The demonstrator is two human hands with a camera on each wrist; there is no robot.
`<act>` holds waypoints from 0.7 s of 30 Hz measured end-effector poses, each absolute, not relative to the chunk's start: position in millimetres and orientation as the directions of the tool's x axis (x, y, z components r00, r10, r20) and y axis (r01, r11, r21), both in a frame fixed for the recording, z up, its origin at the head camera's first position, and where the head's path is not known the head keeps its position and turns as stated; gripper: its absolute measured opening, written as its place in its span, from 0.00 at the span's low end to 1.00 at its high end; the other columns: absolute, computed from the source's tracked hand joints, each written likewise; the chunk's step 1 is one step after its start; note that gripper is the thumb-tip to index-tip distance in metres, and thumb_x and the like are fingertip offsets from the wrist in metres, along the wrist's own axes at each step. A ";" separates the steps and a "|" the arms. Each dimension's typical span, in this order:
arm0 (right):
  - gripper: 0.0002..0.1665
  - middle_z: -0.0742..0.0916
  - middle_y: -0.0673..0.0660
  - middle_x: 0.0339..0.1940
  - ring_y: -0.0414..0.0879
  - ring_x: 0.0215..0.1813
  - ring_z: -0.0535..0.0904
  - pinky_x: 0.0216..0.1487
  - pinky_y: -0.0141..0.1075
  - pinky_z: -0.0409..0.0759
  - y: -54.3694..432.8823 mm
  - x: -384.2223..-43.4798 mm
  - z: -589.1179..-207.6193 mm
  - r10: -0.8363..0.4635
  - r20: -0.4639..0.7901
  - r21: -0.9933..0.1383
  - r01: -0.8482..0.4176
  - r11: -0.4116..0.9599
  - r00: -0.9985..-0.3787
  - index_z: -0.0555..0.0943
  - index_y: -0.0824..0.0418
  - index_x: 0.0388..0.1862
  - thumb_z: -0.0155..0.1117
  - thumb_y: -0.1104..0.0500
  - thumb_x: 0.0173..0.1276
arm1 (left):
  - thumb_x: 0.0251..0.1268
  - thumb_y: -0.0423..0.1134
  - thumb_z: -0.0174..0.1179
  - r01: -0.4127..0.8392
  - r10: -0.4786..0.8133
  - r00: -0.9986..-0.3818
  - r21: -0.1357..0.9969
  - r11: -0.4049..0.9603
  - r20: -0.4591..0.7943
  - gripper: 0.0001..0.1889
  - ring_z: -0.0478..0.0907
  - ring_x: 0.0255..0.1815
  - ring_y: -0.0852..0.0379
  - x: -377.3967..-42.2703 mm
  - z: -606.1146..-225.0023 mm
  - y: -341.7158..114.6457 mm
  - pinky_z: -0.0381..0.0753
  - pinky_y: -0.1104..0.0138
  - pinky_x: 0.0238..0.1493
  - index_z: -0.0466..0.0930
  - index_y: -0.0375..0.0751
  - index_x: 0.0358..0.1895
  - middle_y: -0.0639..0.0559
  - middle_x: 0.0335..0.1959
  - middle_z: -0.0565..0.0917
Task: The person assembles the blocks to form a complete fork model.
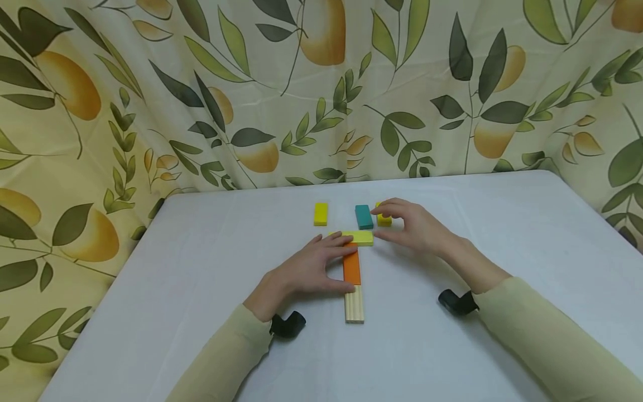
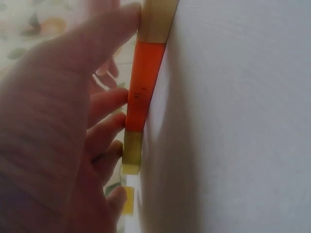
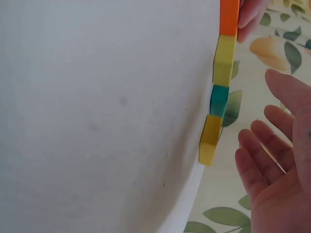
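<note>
A plain wooden block [image 1: 354, 306] and an orange block [image 1: 351, 271] lie end to end, with a pale yellow block [image 1: 364, 238] crosswise at their far end. My left hand [image 1: 311, 268] rests beside them from the left, its thumb near the seam between wood and orange. Its fingertips reach the orange and pale yellow blocks, covering part of the latter. Beyond the crosspiece lie a teal block [image 1: 364, 216] and a yellow block [image 1: 384, 221]. My right hand [image 1: 419, 228] hovers by that yellow block, fingers and thumb apart, holding nothing; its fingers partly hide the block.
Another yellow block [image 1: 320, 214] lies apart at the back left. A white cloth [image 1: 201, 312] covers the table, and a fruit-patterned curtain [image 1: 311, 111] hangs behind its far edge. Black wrist cameras [image 1: 288, 325] sit by both sleeves.
</note>
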State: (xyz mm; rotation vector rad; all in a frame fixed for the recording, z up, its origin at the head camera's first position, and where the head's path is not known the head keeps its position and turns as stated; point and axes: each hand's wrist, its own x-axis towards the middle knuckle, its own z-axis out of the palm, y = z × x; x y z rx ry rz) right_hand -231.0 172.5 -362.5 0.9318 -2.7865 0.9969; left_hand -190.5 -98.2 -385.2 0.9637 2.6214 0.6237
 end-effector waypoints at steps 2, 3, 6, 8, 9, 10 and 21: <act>0.26 0.81 0.61 0.61 0.57 0.56 0.78 0.59 0.55 0.78 172.7 -236.7 -362.2 -0.515 0.214 -0.559 -0.537 0.632 -0.830 0.81 0.65 0.61 0.74 0.59 0.66 | 0.59 0.64 0.67 0.541 0.663 -0.740 0.486 0.686 -0.112 0.43 0.43 0.81 0.59 -190.5 -384.8 -97.8 0.38 0.56 0.79 0.66 0.57 0.77 0.59 0.79 0.60; 0.26 0.81 0.61 0.61 0.57 0.57 0.77 0.59 0.55 0.78 172.9 -239.4 -362.0 -0.509 0.206 -0.556 -0.528 0.642 -0.836 0.81 0.65 0.61 0.74 0.59 0.66 | 0.59 0.64 0.67 0.538 0.661 -0.742 0.487 0.688 -0.114 0.43 0.43 0.81 0.59 -190.5 -384.6 -97.5 0.38 0.56 0.79 0.66 0.57 0.77 0.59 0.79 0.60; 0.27 0.80 0.63 0.63 0.59 0.60 0.76 0.63 0.56 0.75 173.8 -246.7 -361.1 -0.494 0.175 -0.557 -0.499 0.664 -0.852 0.80 0.66 0.62 0.73 0.61 0.65 | 0.59 0.64 0.67 0.535 0.659 -0.743 0.488 0.689 -0.116 0.43 0.43 0.81 0.59 -190.5 -384.4 -96.3 0.39 0.56 0.79 0.66 0.56 0.77 0.59 0.79 0.60; 0.27 0.79 0.64 0.64 0.60 0.64 0.73 0.65 0.58 0.72 174.5 -250.7 -360.7 -0.488 0.153 -0.557 -0.482 0.676 -0.860 0.80 0.66 0.63 0.72 0.61 0.66 | 0.59 0.64 0.67 0.535 0.659 -0.743 0.487 0.690 -0.116 0.42 0.43 0.81 0.59 -190.5 -384.3 -95.8 0.39 0.57 0.79 0.66 0.56 0.77 0.59 0.79 0.60; 0.27 0.79 0.64 0.65 0.61 0.66 0.72 0.67 0.59 0.70 174.9 -252.4 -360.5 -0.485 0.142 -0.559 -0.474 0.680 -0.863 0.80 0.66 0.63 0.71 0.61 0.66 | 0.59 0.64 0.67 0.535 0.658 -0.744 0.486 0.691 -0.117 0.42 0.43 0.81 0.59 -190.4 -384.3 -95.8 0.39 0.57 0.79 0.66 0.56 0.77 0.59 0.79 0.60; 0.27 0.78 0.64 0.66 0.62 0.67 0.71 0.68 0.60 0.69 175.3 -253.9 -360.3 -0.481 0.129 -0.559 -0.465 0.687 -0.867 0.79 0.66 0.64 0.71 0.61 0.66 | 0.60 0.64 0.67 0.534 0.658 -0.744 0.486 0.692 -0.118 0.42 0.43 0.81 0.59 -190.4 -384.2 -95.8 0.40 0.58 0.79 0.66 0.56 0.77 0.59 0.79 0.60; 0.31 0.76 0.64 0.69 0.62 0.72 0.66 0.71 0.60 0.63 183.1 -269.3 -364.7 -0.452 0.045 -0.566 -0.395 0.724 -0.891 0.76 0.64 0.67 0.71 0.57 0.67 | 0.60 0.62 0.67 0.530 0.658 -0.744 0.496 0.688 -0.117 0.41 0.45 0.81 0.58 -189.2 -382.8 -96.8 0.42 0.59 0.79 0.67 0.56 0.76 0.59 0.79 0.61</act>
